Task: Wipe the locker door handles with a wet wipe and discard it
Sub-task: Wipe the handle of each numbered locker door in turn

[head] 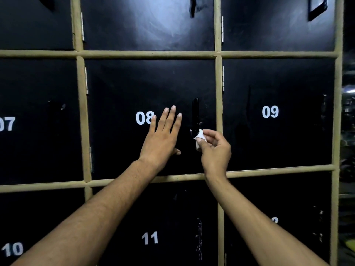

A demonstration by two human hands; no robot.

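Observation:
A black vertical handle (195,114) stands on the right side of the black locker door marked 08 (134,89). My right hand (215,150) pinches a crumpled white wet wipe (199,138) against the lower end of that handle. My left hand (163,135) lies flat on the same door, fingers straight and spread, just left of the handle and partly over the number.
Black locker doors numbered 07 (7,123), 09 (270,111), 10 (12,249) and 11 (149,238) surround door 08 in a beige frame (218,112). More handles show on door 09 (324,112), door 11 (198,239) and the upper row (192,6). A dim room lies beyond the right edge.

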